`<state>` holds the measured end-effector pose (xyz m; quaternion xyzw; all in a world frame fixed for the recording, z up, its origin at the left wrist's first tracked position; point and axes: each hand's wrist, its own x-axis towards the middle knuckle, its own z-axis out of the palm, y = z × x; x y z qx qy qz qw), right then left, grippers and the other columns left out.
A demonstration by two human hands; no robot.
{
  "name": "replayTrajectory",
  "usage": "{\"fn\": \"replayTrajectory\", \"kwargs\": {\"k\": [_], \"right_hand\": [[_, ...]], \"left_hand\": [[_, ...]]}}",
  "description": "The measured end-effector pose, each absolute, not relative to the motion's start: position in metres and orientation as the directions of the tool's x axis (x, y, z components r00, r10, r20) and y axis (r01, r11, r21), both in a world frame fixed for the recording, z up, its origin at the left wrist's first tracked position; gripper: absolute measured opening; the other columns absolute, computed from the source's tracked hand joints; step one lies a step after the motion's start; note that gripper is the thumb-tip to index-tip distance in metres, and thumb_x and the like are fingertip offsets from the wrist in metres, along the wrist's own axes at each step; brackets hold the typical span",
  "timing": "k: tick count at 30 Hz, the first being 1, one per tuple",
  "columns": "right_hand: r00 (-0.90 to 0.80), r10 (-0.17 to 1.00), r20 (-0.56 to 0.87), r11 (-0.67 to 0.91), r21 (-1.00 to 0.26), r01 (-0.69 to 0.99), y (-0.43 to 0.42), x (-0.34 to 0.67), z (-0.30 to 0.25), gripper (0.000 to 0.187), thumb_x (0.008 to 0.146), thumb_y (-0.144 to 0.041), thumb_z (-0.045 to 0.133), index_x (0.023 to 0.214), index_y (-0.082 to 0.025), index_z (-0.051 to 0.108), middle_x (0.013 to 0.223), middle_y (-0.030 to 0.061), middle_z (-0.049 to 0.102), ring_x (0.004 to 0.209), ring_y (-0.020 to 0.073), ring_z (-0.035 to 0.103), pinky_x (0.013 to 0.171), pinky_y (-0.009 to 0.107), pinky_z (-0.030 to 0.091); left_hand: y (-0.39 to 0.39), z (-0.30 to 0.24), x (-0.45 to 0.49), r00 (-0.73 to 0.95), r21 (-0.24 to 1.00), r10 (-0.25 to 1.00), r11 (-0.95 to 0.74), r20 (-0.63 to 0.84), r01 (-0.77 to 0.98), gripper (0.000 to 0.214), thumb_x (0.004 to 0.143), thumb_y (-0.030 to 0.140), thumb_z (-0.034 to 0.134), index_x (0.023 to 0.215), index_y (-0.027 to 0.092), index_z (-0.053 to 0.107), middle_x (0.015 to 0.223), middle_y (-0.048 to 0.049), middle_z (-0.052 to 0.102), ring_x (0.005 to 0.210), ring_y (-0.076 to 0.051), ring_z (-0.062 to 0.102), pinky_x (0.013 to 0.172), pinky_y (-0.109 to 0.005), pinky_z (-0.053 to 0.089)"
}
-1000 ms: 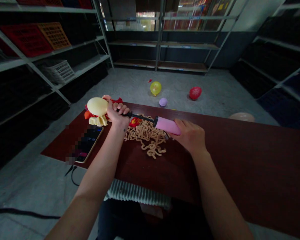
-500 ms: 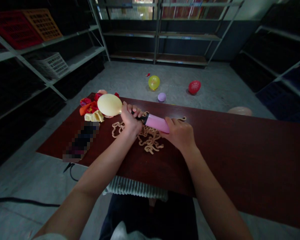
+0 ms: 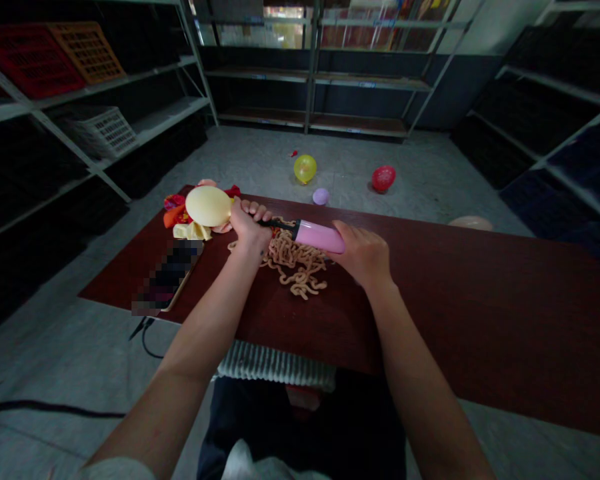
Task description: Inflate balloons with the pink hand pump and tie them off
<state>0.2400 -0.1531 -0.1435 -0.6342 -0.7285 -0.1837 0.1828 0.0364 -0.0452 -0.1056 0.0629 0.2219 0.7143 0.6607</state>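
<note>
The left hand (image 3: 247, 223) is clenched around the neck of the cream balloon (image 3: 209, 205) and the pump's black nozzle end, holding both just above the far left part of the table (image 3: 480, 313). The right hand (image 3: 363, 257) is wrapped around the pink hand pump (image 3: 320, 237). For a sound stroke, keep the left grip tight on the neck so no air leaks, and drive the barrel straight along its rod. Loose rubber bands (image 3: 297, 263) lie beneath.

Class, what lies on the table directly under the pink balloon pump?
Under the pink balloon pump a tangled pile of tan rubber bands lies on the table; the right hand hides the pump's rear end.
</note>
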Motion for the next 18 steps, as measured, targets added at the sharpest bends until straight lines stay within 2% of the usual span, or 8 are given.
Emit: {"fn": "replayTrajectory", "kwargs": {"k": [7, 12, 18], "right_hand": [[-0.12, 0.835, 0.537, 0.056, 0.135, 0.989, -0.154, 0.268, -0.14, 0.038, 0.091, -0.045, 0.055, 0.116, -0.017, 0.061, 0.1, 0.0111, 0.07, 0.089, 0.026, 0.058, 0.076, 0.036, 0.032], [-0.076, 0.823, 0.563, -0.005, 0.14, 0.99, -0.155, 0.273, -0.137, 0.037, 0.09, -0.047, 0.055, 0.109, -0.017, 0.062, 0.095, 0.0104, 0.068, 0.086, 0.0256, 0.057, 0.071, 0.034, 0.031], [-0.112, 0.837, 0.536, 0.014, 0.184, 0.983, -0.163, 0.264, -0.127, 0.035, 0.088, -0.049, 0.056, 0.096, -0.016, 0.062, 0.084, 0.0099, 0.067, 0.078, 0.0244, 0.058, 0.065, 0.034, 0.029]], "left_hand": [[-0.035, -0.09, 0.004, -0.215, 0.388, 0.968, -0.149, -0.132, -0.909, 0.046, 0.102, 0.025, 0.037, 0.057, 0.019, 0.026, 0.044, 0.0074, 0.024, 0.03, -0.004, 0.022, 0.034, -0.019, 0.018], [-0.038, -0.082, -0.005, -0.246, 0.419, 0.964, -0.184, -0.097, -0.889, 0.045, 0.104, 0.03, 0.036, 0.061, 0.02, 0.03, 0.045, 0.0086, 0.021, 0.03, -0.004, 0.02, 0.034, -0.019, 0.017], [-0.041, -0.081, -0.004, -0.288, 0.417, 0.949, -0.213, -0.126, -0.883, 0.042, 0.103, 0.02, 0.032, 0.062, 0.02, 0.024, 0.046, 0.0085, 0.021, 0.03, -0.004, 0.021, 0.035, -0.019, 0.018]]}}
